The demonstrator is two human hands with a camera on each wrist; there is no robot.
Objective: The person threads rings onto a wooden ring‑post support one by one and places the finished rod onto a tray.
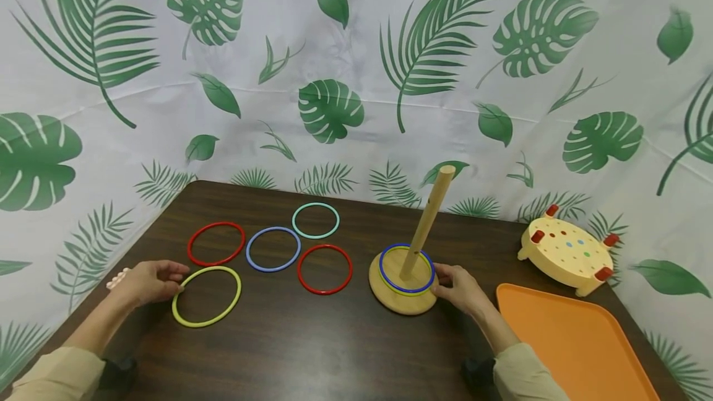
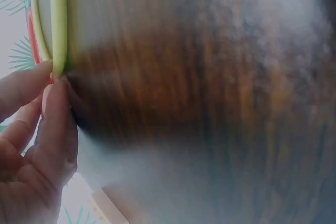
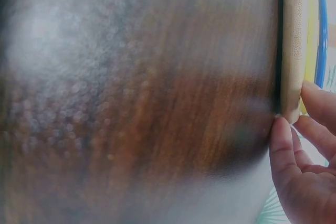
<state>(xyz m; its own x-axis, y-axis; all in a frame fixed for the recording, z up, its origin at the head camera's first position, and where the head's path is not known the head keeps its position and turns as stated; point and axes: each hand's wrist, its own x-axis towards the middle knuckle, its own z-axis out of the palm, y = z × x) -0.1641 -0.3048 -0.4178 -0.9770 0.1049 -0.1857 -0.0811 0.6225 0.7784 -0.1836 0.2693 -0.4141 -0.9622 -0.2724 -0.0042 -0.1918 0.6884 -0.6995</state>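
A light-yellow ring (image 1: 194,325) lies at the left of the table, and my left hand (image 1: 150,280) pinches its left edge between thumb and fingertips. Part of the ring's near side fills the left wrist view's upper left corner. To the right stands a round wooden base (image 1: 398,306) with an upright wooden pole (image 1: 429,218). Around the pole lie a dark-blue ring (image 1: 407,291) and, under it, a yellow-green ring (image 1: 412,294). My right hand (image 1: 459,289) grips the base's right edge, thumb and fingers on either side of the rim in the right wrist view.
Between hands and wall lie a red ring (image 1: 211,264), a light-blue ring (image 1: 273,270), a mint ring (image 1: 315,237) and another red ring (image 1: 325,293). An orange tray (image 1: 568,339) is at the right, with a cream dotted piece with red pegs (image 1: 568,252) behind it.
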